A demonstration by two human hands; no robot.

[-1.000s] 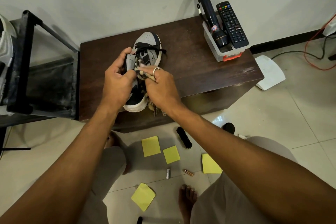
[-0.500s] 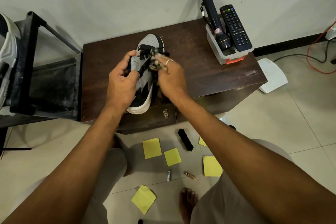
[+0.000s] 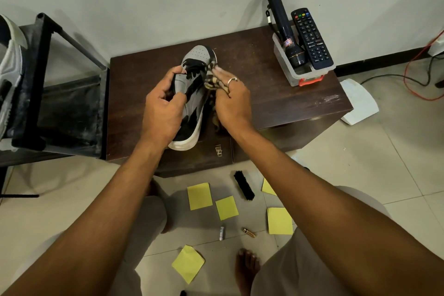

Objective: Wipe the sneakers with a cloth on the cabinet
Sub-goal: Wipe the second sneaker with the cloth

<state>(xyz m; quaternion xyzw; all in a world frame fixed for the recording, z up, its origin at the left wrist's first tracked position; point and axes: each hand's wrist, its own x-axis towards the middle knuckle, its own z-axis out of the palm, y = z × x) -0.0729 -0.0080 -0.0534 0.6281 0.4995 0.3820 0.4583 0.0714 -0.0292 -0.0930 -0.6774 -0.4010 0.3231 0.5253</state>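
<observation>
— While our left hand [image 3: 163,108] grips the sneaker [image 3: 192,101] at its opening, fingers curled round the collar, where does the shoe stand exactly?

— It lies on the cabinet [image 3: 276,98], toe toward the wall and a little tilted. The white heel is right at the front edge of the surface (perhaps a bit over it, we cannot tell for sure).

— And our right hand [image 3: 231,101]?

— Its fingers are clamped on the cloth [image 3: 211,80], bunched, and press it against the right side of the sneaker near the laces. A loose end of the cloth hangs below the hand.

— So what could go wrong from here?

— We think first of the heel. If we rub toward ourselves with force, the shoe can slide over the edge. Then only the left grip would stop it from falling to the floor, where the brush [image 3: 243,185] and yellow notes [image 3: 199,196] lie.

— Something else?

— The loose end may catch in the laces and pull them. Also, pressing from one side only can turn the shoe in our left hand, so the cloth slips off and wipes the wood instead.

— And the tray [image 3: 294,80] with the torch [image 3: 283,31] and the remote [image 3: 312,38]?

— It stands well apart at the right, near the back corner of the surface, so we judge little danger there, unless our elbow swings wide.
</observation>
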